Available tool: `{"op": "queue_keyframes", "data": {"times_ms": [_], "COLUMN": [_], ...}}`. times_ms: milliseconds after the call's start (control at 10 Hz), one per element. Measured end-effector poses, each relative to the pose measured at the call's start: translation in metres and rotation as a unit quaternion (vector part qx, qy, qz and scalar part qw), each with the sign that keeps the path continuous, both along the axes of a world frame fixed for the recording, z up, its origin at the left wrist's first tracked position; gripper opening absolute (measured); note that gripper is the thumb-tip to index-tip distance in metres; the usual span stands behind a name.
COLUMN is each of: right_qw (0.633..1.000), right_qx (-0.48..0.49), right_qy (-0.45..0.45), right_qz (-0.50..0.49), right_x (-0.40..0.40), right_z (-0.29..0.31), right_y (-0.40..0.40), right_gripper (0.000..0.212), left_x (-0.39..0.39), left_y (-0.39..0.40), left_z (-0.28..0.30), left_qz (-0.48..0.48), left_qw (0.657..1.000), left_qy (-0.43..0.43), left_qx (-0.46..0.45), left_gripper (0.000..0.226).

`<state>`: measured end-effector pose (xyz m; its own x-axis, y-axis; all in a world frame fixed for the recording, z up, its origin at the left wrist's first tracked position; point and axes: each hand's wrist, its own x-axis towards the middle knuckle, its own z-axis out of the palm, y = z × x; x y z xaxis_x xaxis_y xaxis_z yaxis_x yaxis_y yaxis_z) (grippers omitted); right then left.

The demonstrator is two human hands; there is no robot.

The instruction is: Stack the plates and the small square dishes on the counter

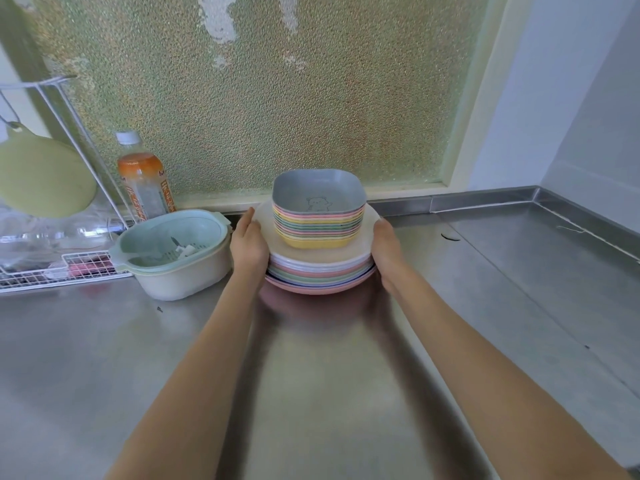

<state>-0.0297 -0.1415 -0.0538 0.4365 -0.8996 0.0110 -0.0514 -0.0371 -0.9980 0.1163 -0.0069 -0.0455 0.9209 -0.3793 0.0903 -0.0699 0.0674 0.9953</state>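
Both hands, left hand (246, 242) and right hand (387, 249), clasp opposite sides of the plates (320, 271) on the tabletop (329, 375); the small square dishes (318, 216) sit atop. Stacking looks finished; next comes a gentle release.

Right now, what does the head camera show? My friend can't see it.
Two hands, left and right, hold the sides of a stack of plates topped with small square dishes on a steel counter. A colander bowl and bottle stand left.

counter (346, 393): brushed steel, dull sheen | plates (320, 277): matt plastic | window pane (259, 98): pebbled glass
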Motion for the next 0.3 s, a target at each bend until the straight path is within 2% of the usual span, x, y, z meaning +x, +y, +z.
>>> {"op": "queue_keyframes", "data": {"times_ms": [200,300], "right_qw": [0.999,1.0], "right_qx": [0.018,0.024], "right_qy": [0.021,-0.016], "right_qz": [0.019,-0.001], "right_x": [-0.006,-0.02], "right_z": [0.0,0.002], "right_y": [-0.001,0.002], "right_gripper": [0.049,0.055], "left_x": [0.003,0.001], "left_y": [0.005,0.015], "left_z": [0.0,0.002], "left_qz": [-0.016,-0.004], "left_qw": [1.0,0.998], "left_qy": [-0.003,-0.056], "left_qx": [0.0,0.008], "left_gripper": [0.044,0.043]}}
